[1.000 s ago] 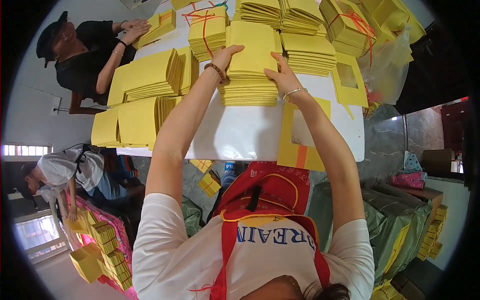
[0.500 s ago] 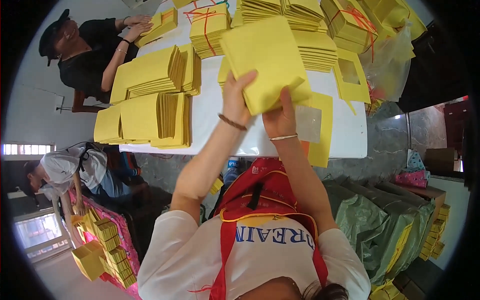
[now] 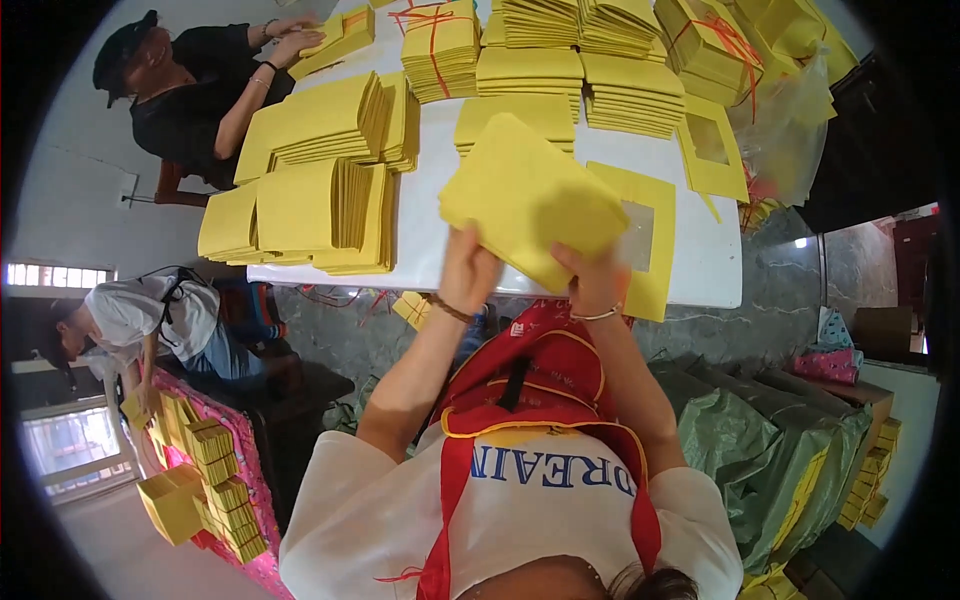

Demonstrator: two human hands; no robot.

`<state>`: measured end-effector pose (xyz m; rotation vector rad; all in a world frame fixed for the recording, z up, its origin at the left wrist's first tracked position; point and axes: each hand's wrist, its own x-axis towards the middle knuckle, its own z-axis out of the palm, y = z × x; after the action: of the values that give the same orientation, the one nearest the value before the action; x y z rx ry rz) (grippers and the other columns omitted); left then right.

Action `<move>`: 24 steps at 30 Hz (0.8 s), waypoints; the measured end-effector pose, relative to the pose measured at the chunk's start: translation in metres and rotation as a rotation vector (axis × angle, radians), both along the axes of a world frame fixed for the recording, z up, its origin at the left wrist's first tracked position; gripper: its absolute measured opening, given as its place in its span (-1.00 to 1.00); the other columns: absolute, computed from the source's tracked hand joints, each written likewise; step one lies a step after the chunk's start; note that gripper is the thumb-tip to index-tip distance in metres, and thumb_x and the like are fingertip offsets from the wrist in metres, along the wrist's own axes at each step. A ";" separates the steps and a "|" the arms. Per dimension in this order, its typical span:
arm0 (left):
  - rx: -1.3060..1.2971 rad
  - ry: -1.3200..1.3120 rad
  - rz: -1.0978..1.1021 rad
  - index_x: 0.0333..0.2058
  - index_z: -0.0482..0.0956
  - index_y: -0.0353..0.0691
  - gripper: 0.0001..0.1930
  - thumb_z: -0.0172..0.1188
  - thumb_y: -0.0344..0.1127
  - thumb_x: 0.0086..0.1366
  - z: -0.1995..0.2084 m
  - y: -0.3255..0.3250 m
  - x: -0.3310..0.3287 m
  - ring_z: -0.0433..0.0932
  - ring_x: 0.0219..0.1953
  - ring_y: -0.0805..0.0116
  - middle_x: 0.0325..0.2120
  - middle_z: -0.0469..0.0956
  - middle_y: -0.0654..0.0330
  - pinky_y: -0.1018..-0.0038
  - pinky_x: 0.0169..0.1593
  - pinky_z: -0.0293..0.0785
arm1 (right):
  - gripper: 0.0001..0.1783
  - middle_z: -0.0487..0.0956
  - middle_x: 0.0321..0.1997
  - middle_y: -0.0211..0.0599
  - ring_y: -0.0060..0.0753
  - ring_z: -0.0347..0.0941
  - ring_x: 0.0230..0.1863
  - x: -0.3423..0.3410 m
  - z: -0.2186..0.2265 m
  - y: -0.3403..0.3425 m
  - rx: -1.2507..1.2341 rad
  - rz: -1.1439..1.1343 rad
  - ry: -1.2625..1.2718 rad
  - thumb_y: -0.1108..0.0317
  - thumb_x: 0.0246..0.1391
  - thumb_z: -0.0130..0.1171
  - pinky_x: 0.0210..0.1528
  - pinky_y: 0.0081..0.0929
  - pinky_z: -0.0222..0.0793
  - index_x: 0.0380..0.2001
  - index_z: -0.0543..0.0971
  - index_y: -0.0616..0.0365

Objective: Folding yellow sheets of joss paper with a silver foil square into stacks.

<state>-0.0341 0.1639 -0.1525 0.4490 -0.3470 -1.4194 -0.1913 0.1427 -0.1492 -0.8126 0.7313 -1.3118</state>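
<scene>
Left of a translucent plastic bag (image 3: 790,145), contents unclear, my half-curled hands (image 3: 470,268) are gripping a rectangular yellow paper stack (image 3: 525,190), slanting more than before.

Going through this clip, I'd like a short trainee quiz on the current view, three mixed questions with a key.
1. True or false: the left hand and the right hand are both on the yellow stack.
2. What is worn at the left wrist? A) silver bangle B) brown bracelet C) green watch
3. Fill in: the tied bundle beside the clear plastic bag is bound with ____ ribbon.

Key: 1. True. 2. B. 3. Red.
</scene>
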 end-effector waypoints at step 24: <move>-0.156 -1.762 -0.247 0.04 0.14 -0.26 -0.08 0.49 -0.17 -0.29 -0.033 -0.002 0.083 0.30 0.04 0.13 -0.07 0.35 0.01 0.28 0.09 0.20 | 0.28 0.10 0.24 -0.18 -0.29 0.07 0.23 -0.016 -0.059 -0.025 -0.288 0.413 0.504 0.39 -0.44 0.48 0.20 -0.37 0.09 0.27 -0.19 0.08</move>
<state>0.0490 0.1622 -0.1855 1.4916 -1.9307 -0.8431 -0.2074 0.1176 -0.2084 -1.4753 0.7194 -0.8498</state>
